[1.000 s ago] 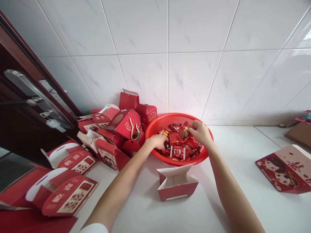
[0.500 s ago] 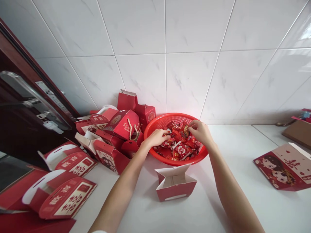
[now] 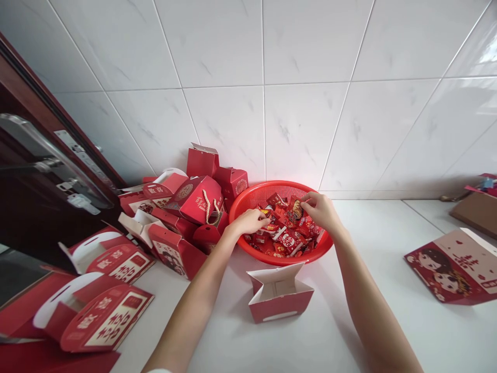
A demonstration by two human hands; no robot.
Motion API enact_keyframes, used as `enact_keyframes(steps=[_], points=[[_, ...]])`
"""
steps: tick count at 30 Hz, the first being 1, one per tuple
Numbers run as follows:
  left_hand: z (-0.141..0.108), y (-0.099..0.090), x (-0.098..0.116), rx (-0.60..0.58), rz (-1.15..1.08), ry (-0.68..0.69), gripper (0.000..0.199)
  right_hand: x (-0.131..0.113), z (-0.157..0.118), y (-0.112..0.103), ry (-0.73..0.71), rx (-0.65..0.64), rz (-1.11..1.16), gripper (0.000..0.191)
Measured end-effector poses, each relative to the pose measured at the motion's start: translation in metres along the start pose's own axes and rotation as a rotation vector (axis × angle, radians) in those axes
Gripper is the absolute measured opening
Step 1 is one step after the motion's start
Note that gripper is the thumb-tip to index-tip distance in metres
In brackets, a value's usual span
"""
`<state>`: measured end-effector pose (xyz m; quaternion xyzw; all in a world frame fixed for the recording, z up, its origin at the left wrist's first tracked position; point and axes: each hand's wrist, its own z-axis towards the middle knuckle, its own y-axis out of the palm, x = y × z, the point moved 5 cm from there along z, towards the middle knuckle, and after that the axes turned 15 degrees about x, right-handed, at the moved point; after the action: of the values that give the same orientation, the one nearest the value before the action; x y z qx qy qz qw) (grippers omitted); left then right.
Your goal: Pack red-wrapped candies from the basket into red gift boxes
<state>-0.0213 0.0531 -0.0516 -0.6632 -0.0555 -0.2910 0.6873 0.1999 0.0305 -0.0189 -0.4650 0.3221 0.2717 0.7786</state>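
A red plastic basket [image 3: 282, 185] holds a heap of red-wrapped candies [image 3: 289, 239]. My left hand [image 3: 250, 221] reaches over its left side, fingers bent and touching candies; what they grip, if anything, is too small to make out. Over the basket's right side is my right hand [image 3: 316, 207], its thumb and fingertips drawn together beside a gold and dark wrapped candy [image 3: 297, 210]; whether it holds that candy is unclear. In front of the basket, a small red box [image 3: 281, 303] stands with its top open, and nothing shows inside.
Many red gift boxes [image 3: 194, 199] are piled left of the basket, with more open boxes [image 3: 112, 316] at the near left. A larger printed box [image 3: 454, 269] and brown cardboard [image 3: 476, 212] lie right. A tiled wall [image 3: 303, 129] rises behind; a dark door [image 3: 31, 202] is left.
Some candies in the basket have shifted, and a yellow wrapper now shows by my left fingers. Both hands have barely moved.
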Motion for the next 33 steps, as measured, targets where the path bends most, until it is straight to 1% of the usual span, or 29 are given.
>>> enact_keyframes(steps=[3, 6, 10, 12, 15, 17, 19, 21, 22, 24, 26, 27, 29, 33], points=[[0.001, 0.003, -0.001, -0.039, 0.011, -0.011, 0.043, 0.004, 0.001, 0.001, -0.005, -0.011, 0.061, 0.009], [0.002, 0.006, -0.003, -0.067, 0.009, -0.026, 0.045, 0.007, 0.002, 0.002, -0.017, -0.032, 0.149, 0.008], [0.000, 0.008, -0.004, -0.113, -0.006, -0.032, 0.046, 0.009, 0.002, 0.002, -0.019, -0.061, 0.258, 0.015], [-0.002, 0.008, -0.004, -0.121, -0.014, -0.031, 0.044, 0.009, 0.002, 0.001, -0.014, -0.074, 0.290, 0.017], [-0.002, 0.006, -0.003, -0.083, -0.028, -0.015, 0.033, 0.006, 0.001, 0.000, 0.001, -0.091, 0.326, 0.018], [-0.001, 0.002, -0.001, -0.009, -0.069, 0.001, 0.028, 0.004, 0.000, 0.000, 0.014, -0.101, 0.357, 0.019], [0.000, -0.004, 0.003, 0.105, -0.214, 0.030, 0.033, 0.002, -0.001, 0.001, 0.033, -0.110, 0.395, 0.022], [-0.001, -0.009, 0.007, 0.206, -0.457, 0.051, 0.042, 0.002, -0.001, 0.002, 0.059, -0.112, 0.441, 0.024], [-0.002, -0.011, 0.008, 0.233, -0.591, 0.045, 0.046, 0.001, -0.001, 0.002, 0.073, -0.111, 0.468, 0.026], [-0.005, -0.011, 0.010, 0.231, -0.829, -0.010, 0.053, 0.000, -0.001, 0.003, 0.096, -0.108, 0.527, 0.030], [-0.008, -0.009, 0.011, 0.207, -1.015, -0.084, 0.055, -0.002, -0.002, 0.005, 0.108, -0.106, 0.578, 0.034], [-0.010, -0.008, 0.013, 0.196, -1.072, -0.106, 0.054, -0.003, -0.003, 0.006, 0.111, -0.108, 0.598, 0.036], [-0.014, -0.008, 0.018, 0.199, -1.110, -0.112, 0.053, -0.007, -0.005, 0.009, 0.110, -0.118, 0.627, 0.037], [-0.018, -0.012, 0.025, 0.282, -1.083, -0.058, 0.053, -0.016, -0.012, 0.010, 0.084, -0.155, 0.643, 0.037]])
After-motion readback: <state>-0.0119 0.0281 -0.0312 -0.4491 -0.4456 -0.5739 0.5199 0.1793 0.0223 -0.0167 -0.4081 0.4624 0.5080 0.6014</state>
